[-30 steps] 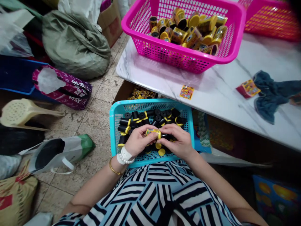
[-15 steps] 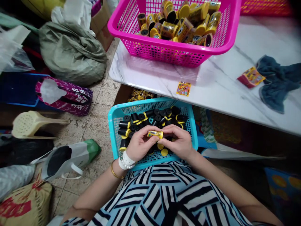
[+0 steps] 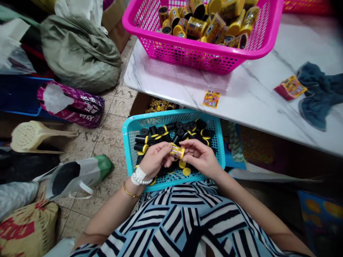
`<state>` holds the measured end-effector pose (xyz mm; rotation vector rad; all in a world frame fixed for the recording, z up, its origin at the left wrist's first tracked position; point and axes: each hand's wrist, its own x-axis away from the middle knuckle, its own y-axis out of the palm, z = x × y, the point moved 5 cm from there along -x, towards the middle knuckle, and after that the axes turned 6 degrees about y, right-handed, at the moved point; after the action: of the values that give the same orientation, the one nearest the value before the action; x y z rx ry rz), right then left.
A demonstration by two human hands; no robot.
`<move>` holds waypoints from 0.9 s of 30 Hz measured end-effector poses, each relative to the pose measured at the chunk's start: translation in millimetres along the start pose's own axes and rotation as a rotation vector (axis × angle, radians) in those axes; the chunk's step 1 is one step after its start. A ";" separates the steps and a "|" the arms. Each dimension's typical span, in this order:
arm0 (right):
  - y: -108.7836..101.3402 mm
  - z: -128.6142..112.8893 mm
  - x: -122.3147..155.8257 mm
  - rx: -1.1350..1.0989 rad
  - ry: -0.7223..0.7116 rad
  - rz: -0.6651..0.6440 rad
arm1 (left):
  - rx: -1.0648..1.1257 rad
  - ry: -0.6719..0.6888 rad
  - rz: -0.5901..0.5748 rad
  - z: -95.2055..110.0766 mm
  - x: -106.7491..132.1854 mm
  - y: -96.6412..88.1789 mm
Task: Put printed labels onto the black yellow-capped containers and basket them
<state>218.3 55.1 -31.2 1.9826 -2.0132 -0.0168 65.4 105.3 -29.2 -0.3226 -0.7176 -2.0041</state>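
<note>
A small canister (image 3: 177, 152) with a printed yellow label lies across my fingers above the turquoise basket (image 3: 125, 142). My left hand (image 3: 155, 159) pinches its left end between thumb and fingers. At the other end, the thumb and fingers of my right hand (image 3: 199, 157) are curled around the canister's yellow rim. Below both hands, the basket holds many black canisters (image 3: 140, 139) with yellow caps. A loose yellow cap (image 3: 187, 171) lies among them. On the table in front is a flat printed label (image 3: 211, 99).
A pink basket (image 3: 187, 59) full of labelled yellow canisters (image 3: 197, 26) stands on the white table (image 3: 257, 85). To the right lie a stack of labels (image 3: 291, 88) and a dark blue cloth (image 3: 313, 92). Bags and a cream stool (image 3: 30, 135) crowd the floor at left.
The canister has tilted, its right end now lower, and more of its label shows. My left thumb has moved up to its left end, and my right fingers have spread a little.
</note>
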 end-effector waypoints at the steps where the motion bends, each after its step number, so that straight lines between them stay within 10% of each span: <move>1: -0.8 -2.5 -0.3 0.040 -0.023 -0.015 | 0.009 -0.016 0.005 -0.8 0.1 1.1; 12: -8.5 8.6 -2.5 -0.072 -0.165 0.189 | 0.345 -0.090 -0.070 -14.7 4.6 30.5; 19: 6.7 -2.4 -1.0 -0.005 -0.128 0.076 | 0.313 -0.099 -0.056 -14.5 1.6 31.1; 23: 9.8 -38.3 -15.8 0.230 -0.227 0.067 | 0.367 -0.038 -0.018 -6.5 -0.8 29.4; 27: -5.4 -126.7 -59.0 0.259 -0.380 0.203 | 0.393 0.020 -0.014 5.5 -1.7 25.1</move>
<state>252.1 139.1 75.5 2.0358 -2.5672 -0.0979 87.4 100.3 -16.7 -0.0649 -1.0791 -1.8250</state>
